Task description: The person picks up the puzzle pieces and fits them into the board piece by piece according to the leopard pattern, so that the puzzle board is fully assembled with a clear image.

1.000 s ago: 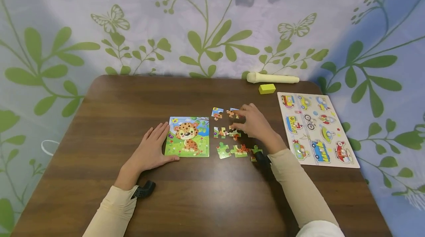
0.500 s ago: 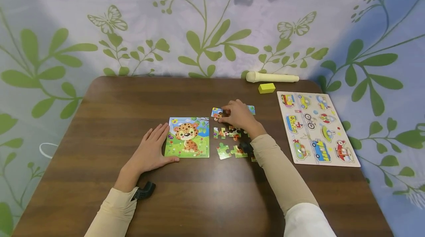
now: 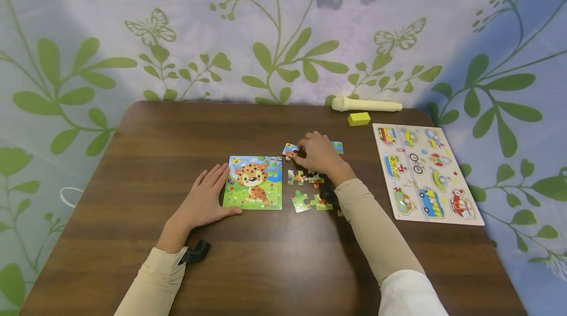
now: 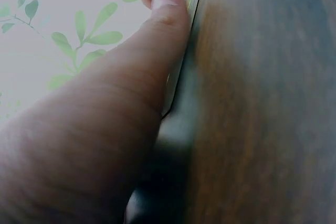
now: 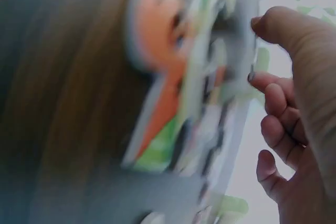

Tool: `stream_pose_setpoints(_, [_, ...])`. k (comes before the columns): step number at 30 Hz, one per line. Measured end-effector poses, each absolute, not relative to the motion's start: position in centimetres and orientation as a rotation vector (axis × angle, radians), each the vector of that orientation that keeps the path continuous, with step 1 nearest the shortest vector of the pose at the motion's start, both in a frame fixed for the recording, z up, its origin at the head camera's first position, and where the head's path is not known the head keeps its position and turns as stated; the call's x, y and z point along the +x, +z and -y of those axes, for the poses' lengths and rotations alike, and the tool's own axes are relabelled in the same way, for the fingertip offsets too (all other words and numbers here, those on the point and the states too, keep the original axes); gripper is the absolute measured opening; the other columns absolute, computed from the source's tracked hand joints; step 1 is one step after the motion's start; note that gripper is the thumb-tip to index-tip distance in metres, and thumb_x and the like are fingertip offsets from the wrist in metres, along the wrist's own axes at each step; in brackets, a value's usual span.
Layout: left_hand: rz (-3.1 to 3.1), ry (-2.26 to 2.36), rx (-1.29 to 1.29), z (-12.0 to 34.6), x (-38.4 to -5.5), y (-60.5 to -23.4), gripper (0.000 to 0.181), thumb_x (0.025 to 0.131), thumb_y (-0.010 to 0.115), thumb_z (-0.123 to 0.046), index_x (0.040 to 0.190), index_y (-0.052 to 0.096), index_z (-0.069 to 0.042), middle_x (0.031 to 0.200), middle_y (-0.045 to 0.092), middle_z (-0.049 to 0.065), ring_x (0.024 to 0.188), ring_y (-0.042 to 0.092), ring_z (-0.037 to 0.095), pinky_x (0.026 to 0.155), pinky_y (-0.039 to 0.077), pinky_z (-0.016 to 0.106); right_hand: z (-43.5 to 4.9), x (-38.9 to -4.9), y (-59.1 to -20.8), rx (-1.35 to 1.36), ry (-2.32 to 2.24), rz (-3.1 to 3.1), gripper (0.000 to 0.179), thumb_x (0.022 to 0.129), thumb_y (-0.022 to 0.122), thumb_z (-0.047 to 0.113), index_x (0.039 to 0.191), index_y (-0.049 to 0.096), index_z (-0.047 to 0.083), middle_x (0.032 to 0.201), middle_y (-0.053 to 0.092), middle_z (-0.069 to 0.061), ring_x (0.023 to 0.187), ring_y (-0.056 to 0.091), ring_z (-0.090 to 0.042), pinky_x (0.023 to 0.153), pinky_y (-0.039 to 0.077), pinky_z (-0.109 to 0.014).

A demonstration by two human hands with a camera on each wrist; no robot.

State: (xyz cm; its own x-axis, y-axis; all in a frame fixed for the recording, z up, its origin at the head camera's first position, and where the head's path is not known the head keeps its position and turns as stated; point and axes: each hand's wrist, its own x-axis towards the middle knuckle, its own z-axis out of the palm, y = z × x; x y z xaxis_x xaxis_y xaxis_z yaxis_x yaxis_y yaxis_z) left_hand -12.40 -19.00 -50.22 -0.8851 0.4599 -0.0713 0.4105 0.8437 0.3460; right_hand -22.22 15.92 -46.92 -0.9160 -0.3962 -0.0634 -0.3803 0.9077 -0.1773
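A leopard picture board (image 3: pixel 254 183) lies flat on the table. My left hand (image 3: pixel 199 203) rests at its left side, fingers extended along the left edge and thumb at the lower left corner. Right of the board, loose leopard jigsaw pieces lie in rough rows. My right hand (image 3: pixel 321 153) is over the top row, thumb and index finger pinching at a puzzle piece (image 3: pixel 290 150) with blue sky and an orange ear. In the right wrist view the thumb (image 5: pixel 270 24) and index tips are at a blurred piece edge. Below lie a middle piece (image 3: pixel 295 177) and a green piece (image 3: pixel 300 202).
A wooden vehicle peg puzzle (image 3: pixel 427 173) lies at the right of the table. Behind it are a yellow block (image 3: pixel 359 119) and a cream microphone-shaped object (image 3: pixel 366 104). A patterned cloth wall (image 3: pixel 283 30) borders the brown table (image 3: pixel 266 267).
My right hand has moved left along the top row to the leftmost piece, uncovering a blue piece at the row's right end. My left hand has stayed at the board.
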Motion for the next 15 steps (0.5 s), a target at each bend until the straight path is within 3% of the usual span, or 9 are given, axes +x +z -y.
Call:
stream_pose_setpoints(8, [-2.881, 0.531, 0.603, 18.8, -12.6, -50.4, 0.109, 0.091, 0.057, -0.073, 0.166, 0.009, -0.010, 0.173, 0.013, 0.011, 0.160, 0.015, 0.033, 0.127, 0.012, 0.060, -10.1, -20.7, -45.9, -0.925, -0.354, -2.942, 0.041, 0.094, 0.068, 0.049, 0.119, 0.075, 0.018, 0.099, 0.061, 0.001, 0.091, 0.047, -0.019, 0.078, 0.040, -0.037])
stream_pose_setpoints(11, [-2.890, 0.522, 0.605, 18.5, -13.0, -50.5, 0.109, 0.091, 0.055, -0.074, 0.166, 0.006, -0.011, 0.173, 0.013, 0.011, 0.160, 0.014, 0.034, 0.126, 0.012, 0.060, -7.4, -20.5, -46.0, -1.005, -0.281, -2.930, 0.040, 0.094, 0.066, 0.050, 0.119, 0.075, 0.020, 0.102, 0.063, 0.003, 0.093, 0.049, -0.018, 0.080, 0.044, -0.037])
stream_pose_setpoints(15, [-2.903, 0.500, 0.625, 18.2, -12.9, -50.8, 0.110, 0.090, 0.057, -0.074, 0.166, 0.009, -0.010, 0.172, 0.017, 0.012, 0.159, 0.015, 0.034, 0.126, 0.012, 0.061, -4.9, -20.5, -46.4, -1.029, -0.189, -2.894, 0.045, 0.096, 0.064, 0.051, 0.125, 0.073, 0.018, 0.114, 0.066, 0.001, 0.105, 0.054, -0.020, 0.096, 0.050, -0.046])
